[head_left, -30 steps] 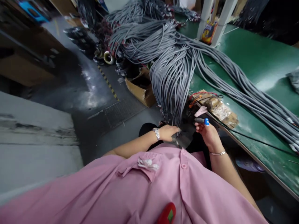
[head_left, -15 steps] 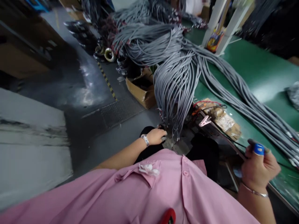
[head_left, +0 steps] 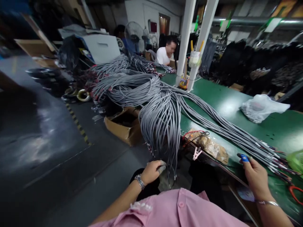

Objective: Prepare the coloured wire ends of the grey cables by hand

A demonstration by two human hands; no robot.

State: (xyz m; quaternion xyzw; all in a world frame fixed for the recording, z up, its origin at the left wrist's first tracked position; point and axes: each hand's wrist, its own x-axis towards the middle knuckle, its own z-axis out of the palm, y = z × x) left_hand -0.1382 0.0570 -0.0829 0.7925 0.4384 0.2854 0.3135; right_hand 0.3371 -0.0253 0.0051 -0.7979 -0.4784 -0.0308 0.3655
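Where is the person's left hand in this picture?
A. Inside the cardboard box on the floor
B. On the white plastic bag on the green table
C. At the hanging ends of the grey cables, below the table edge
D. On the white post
C: the left hand touches the hanging ends of the grey cables, which droop over the edge of the green table.

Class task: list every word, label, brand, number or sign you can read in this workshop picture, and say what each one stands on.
None can be read.
Yellow packet by the white posts: print too blurred.
Hanging signs: blank or too blurred.
Wristwatch on the left hand: dial not legible.
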